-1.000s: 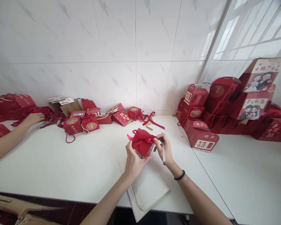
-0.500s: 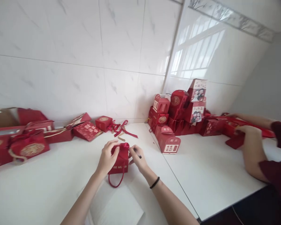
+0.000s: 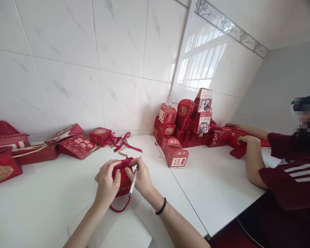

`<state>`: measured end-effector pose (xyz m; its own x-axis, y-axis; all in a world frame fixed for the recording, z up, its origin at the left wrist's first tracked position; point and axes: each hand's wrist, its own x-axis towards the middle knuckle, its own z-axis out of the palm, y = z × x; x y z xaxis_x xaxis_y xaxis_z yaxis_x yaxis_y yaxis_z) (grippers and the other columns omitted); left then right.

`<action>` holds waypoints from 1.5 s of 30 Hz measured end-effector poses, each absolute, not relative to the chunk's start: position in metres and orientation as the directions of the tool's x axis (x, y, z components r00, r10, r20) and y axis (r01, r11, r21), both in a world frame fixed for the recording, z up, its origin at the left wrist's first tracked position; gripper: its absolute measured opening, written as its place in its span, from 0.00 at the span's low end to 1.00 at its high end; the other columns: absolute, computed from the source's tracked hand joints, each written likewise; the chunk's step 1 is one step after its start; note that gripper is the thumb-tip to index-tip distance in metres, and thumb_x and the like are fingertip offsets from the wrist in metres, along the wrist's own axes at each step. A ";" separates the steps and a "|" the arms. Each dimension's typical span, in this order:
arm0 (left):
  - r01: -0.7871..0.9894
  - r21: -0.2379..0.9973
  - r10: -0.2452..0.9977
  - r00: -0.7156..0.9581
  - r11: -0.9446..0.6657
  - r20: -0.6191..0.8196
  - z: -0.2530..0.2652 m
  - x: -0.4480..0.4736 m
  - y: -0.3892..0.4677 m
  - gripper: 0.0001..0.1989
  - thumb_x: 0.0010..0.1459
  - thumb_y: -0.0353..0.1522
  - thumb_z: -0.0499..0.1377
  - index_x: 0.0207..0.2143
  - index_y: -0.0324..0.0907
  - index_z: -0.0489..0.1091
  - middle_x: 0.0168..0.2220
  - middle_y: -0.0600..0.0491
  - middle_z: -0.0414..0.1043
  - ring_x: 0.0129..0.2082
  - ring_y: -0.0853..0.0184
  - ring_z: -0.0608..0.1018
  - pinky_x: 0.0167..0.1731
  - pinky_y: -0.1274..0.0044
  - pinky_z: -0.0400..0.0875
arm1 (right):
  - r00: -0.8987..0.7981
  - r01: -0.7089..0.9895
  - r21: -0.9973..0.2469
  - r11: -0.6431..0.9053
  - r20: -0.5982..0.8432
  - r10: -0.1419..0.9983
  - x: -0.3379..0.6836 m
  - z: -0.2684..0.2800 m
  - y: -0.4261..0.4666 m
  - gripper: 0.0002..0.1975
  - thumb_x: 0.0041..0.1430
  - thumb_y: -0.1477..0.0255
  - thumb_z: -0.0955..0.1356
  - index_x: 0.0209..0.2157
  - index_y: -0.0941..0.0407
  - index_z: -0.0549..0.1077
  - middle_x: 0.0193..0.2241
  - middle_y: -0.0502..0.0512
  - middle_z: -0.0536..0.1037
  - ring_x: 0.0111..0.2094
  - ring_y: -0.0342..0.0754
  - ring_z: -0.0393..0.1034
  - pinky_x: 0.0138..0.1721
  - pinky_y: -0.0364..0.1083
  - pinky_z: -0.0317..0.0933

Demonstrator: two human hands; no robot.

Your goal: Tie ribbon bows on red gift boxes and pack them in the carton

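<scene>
A small red gift box with pale lettering stands in front of me, a dark red ribbon across its top. My left hand is closed round its left side and top, the thumb against the front. At the top right edge my right hand pinches the ribbon area. A slim pen with a clear barrel is tucked in that same hand, slanting down over the box front. Below the box hangs a loop of red cord handle. My fingers partly hide the ribbon and the box's upper part.
White sheets lie nearest me. Loose red ribbons and a small red box sit behind. More boxes line the left; stacked boxes stand right of centre. At right, another person's hands handle red packaging.
My view has turned right, showing more of the other person. Both hands have closed in on the box top, and the pen has swung to point down across the box.
</scene>
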<state>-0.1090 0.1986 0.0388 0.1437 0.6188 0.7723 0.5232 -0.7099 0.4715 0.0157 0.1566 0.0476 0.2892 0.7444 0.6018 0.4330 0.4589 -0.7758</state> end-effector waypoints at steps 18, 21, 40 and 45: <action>0.430 0.528 0.628 0.128 -0.732 0.767 0.032 -0.096 0.177 0.16 0.56 0.24 0.48 0.47 0.43 0.58 0.48 0.48 0.65 0.52 0.63 0.66 0.50 0.69 0.60 | 0.304 -0.131 -0.941 0.312 0.261 0.916 0.040 0.047 0.160 0.18 0.47 0.60 0.71 0.34 0.55 0.62 0.25 0.48 0.66 0.27 0.46 0.64 0.28 0.44 0.61; 0.435 0.543 0.646 0.129 -0.719 0.752 0.034 -0.096 0.175 0.16 0.56 0.23 0.48 0.46 0.43 0.58 0.48 0.48 0.65 0.52 0.63 0.66 0.49 0.69 0.59 | 0.266 -0.200 -0.932 0.301 0.244 0.933 0.041 0.047 0.160 0.15 0.49 0.61 0.69 0.30 0.55 0.61 0.24 0.48 0.66 0.26 0.45 0.63 0.28 0.44 0.61; 0.606 0.529 0.772 0.245 -0.595 0.587 0.050 -0.101 0.168 0.16 0.52 0.22 0.49 0.41 0.45 0.68 0.45 0.51 0.69 0.48 0.59 0.67 0.45 0.65 0.55 | 0.250 0.441 -0.718 0.538 0.675 0.694 0.027 0.059 0.142 0.07 0.54 0.68 0.67 0.32 0.55 0.64 0.26 0.49 0.68 0.27 0.45 0.61 0.29 0.44 0.57; 0.601 0.527 0.767 0.247 -0.601 0.592 0.050 -0.099 0.168 0.17 0.52 0.22 0.48 0.41 0.45 0.68 0.45 0.50 0.69 0.48 0.59 0.67 0.44 0.64 0.55 | 0.237 0.495 -0.737 0.460 0.624 0.745 0.032 0.062 0.143 0.05 0.51 0.70 0.64 0.30 0.55 0.63 0.26 0.49 0.67 0.27 0.45 0.60 0.29 0.44 0.58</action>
<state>-0.0995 0.1679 0.0501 0.2472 0.7670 0.5921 0.6007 -0.6008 0.5274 0.0321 0.1435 0.0619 0.2366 0.7447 0.6240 0.4955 0.4600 -0.7368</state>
